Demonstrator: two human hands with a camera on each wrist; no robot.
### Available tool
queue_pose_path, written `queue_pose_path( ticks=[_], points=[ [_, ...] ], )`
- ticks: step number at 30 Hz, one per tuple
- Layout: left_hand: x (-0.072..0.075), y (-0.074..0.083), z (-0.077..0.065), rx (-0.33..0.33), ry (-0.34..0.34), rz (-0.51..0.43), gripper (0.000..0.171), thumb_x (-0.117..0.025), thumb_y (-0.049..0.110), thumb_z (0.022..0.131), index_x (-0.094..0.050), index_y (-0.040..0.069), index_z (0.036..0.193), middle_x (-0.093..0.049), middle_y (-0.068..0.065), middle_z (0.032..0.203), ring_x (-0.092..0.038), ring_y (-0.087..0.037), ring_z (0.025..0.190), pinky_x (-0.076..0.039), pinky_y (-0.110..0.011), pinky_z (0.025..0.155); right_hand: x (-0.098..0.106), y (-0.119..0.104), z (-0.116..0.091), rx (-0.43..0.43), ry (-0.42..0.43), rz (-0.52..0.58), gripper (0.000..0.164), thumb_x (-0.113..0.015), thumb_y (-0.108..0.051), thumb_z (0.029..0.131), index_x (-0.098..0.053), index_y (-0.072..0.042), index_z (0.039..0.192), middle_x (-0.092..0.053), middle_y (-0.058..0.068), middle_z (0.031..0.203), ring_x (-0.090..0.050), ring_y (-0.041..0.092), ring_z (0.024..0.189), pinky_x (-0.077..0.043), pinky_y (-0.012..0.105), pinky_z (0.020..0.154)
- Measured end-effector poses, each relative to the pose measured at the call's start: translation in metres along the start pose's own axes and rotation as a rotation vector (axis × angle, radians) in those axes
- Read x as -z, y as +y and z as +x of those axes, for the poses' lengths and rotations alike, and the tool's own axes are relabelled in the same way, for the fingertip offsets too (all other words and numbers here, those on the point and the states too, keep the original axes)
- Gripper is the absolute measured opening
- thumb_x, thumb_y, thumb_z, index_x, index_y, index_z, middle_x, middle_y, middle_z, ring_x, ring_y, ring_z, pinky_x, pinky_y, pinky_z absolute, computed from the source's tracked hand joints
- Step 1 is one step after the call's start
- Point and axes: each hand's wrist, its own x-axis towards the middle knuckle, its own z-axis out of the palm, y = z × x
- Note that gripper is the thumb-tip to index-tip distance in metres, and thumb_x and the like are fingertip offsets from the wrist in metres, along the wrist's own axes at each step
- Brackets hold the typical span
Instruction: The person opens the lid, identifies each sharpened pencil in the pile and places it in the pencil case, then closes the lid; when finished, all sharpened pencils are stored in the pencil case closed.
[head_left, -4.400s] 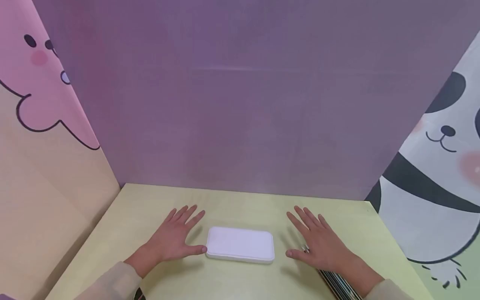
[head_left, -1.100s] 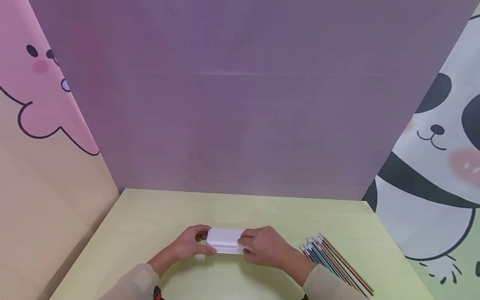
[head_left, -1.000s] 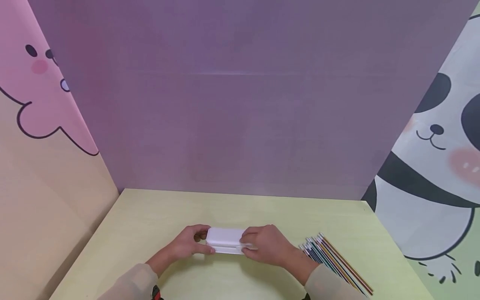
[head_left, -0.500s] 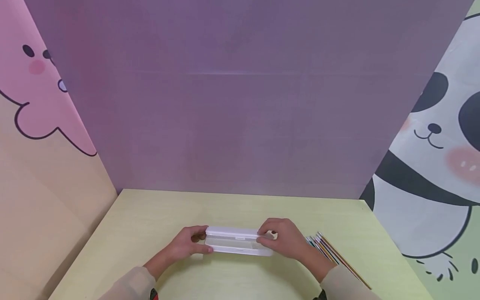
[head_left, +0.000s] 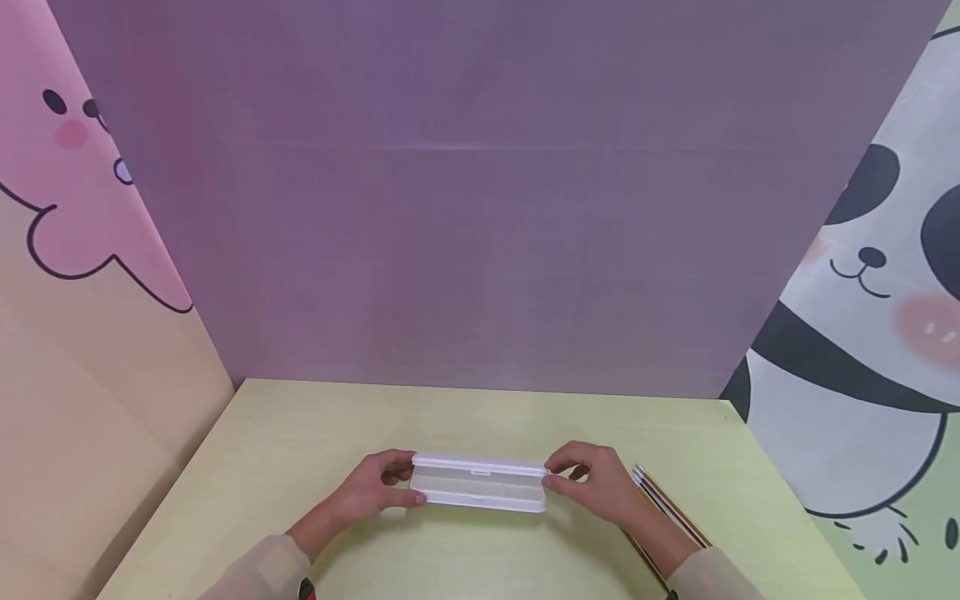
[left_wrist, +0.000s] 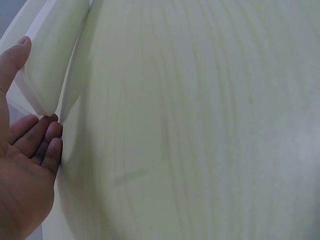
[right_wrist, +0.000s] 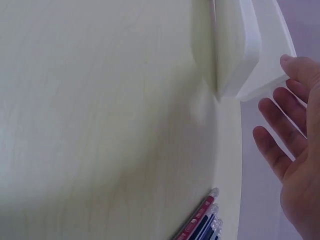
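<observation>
A white pencil case [head_left: 480,502] stands on the pale wooden table with its lid [head_left: 480,460] raised at the back; inside, no contents show. My left hand [head_left: 371,485] grips its left end, thumb at the front and fingers behind. In the left wrist view that thumb rests on the case [left_wrist: 52,60] while the fingers curl at its corner. My right hand [head_left: 600,483] pinches the lid's right end between thumb and forefinger. The right wrist view shows the lid [right_wrist: 272,52] tilted up from the base, with the other fingers of the right hand [right_wrist: 300,135] loosely spread.
Several pencils [head_left: 675,512] lie slantwise on the table [head_left: 337,417] at the right, partly hidden beneath my right forearm. Their pale-tipped ends show in the right wrist view. A purple panel [head_left: 480,250] rises behind the table, with cartoon-printed walls at both sides.
The case was closed with both hands apart beside it; then both hands took hold and the lid was lifted. Lately my right hand has slid right along the lid to its end.
</observation>
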Motion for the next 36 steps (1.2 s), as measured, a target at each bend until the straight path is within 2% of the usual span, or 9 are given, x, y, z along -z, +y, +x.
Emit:
queue_pose_path(
  ticks=[8, 17, 21, 24, 26, 29, 36],
  points=[
    [0.002, -0.001, -0.001, 0.0, -0.004, -0.012, 0.063, -0.087, 0.015, 0.082, -0.058, -0.008, 0.133, -0.069, -0.014, 0.121, -0.067, -0.026, 0.108, -0.058, -0.026, 0.085, -0.003, 0.004, 0.002, -0.058, -0.009, 0.056, 0.009, -0.081, -0.014, 0.088, -0.078, -0.017, 0.095, -0.077, -0.001, 0.094, -0.071, 0.008, 0.087, -0.061, 0.029, 0.067],
    [0.004, -0.003, 0.0, -0.018, -0.017, 0.04, 0.068, -0.088, 0.016, 0.081, -0.057, -0.011, 0.135, -0.069, -0.019, 0.125, -0.067, -0.028, 0.111, -0.058, -0.024, 0.088, -0.004, 0.002, 0.012, -0.203, 0.011, 0.123, 0.009, -0.079, -0.019, 0.091, -0.077, -0.012, 0.097, -0.076, 0.004, 0.097, -0.073, 0.013, 0.088, -0.063, 0.026, 0.075],
    [0.002, 0.0, -0.002, -0.03, -0.032, 0.069, 0.071, -0.089, 0.017, 0.08, -0.057, -0.009, 0.138, -0.067, -0.02, 0.129, -0.066, -0.032, 0.116, -0.059, -0.038, 0.097, -0.004, 0.008, 0.017, -0.24, 0.041, 0.121, 0.009, -0.077, -0.02, 0.093, -0.076, -0.012, 0.097, -0.076, 0.003, 0.093, -0.072, 0.015, 0.082, -0.06, 0.024, 0.074],
    [0.0, 0.003, -0.002, -0.035, -0.031, 0.127, 0.077, -0.091, 0.02, 0.077, -0.056, -0.006, 0.14, -0.064, -0.021, 0.135, -0.062, -0.036, 0.123, -0.051, -0.051, 0.107, -0.004, 0.014, 0.021, -0.247, 0.063, 0.123, 0.01, -0.075, -0.021, 0.095, -0.075, -0.011, 0.097, -0.076, 0.005, 0.091, -0.073, 0.021, 0.081, -0.06, 0.025, 0.07],
    [-0.001, 0.004, -0.001, -0.034, -0.02, 0.191, 0.08, -0.093, 0.024, 0.075, -0.058, -0.004, 0.141, -0.063, -0.019, 0.138, -0.058, -0.037, 0.128, -0.046, -0.055, 0.112, -0.005, 0.018, 0.024, -0.259, 0.077, 0.132, 0.012, -0.074, -0.022, 0.096, -0.075, -0.01, 0.098, -0.076, 0.008, 0.091, -0.074, 0.025, 0.083, -0.061, 0.028, 0.068],
    [-0.002, 0.003, 0.001, -0.045, -0.006, 0.267, 0.082, -0.094, 0.03, 0.072, -0.06, 0.0, 0.14, -0.062, -0.016, 0.14, -0.053, -0.038, 0.133, -0.04, -0.059, 0.115, -0.005, 0.02, 0.028, -0.305, 0.102, 0.133, 0.015, -0.073, -0.026, 0.097, -0.075, -0.011, 0.099, -0.077, 0.01, 0.093, -0.076, 0.024, 0.084, -0.063, 0.032, 0.068],
    [-0.006, 0.001, 0.004, -0.116, -0.025, 0.347, 0.08, -0.094, 0.029, 0.072, -0.062, 0.005, 0.14, -0.064, -0.011, 0.137, -0.051, -0.036, 0.132, -0.037, -0.061, 0.115, -0.008, 0.02, 0.037, -0.409, 0.148, 0.101, 0.021, -0.073, -0.029, 0.097, -0.075, -0.009, 0.103, -0.077, 0.013, 0.093, -0.077, 0.029, 0.082, -0.063, 0.033, 0.064]
  ],
)
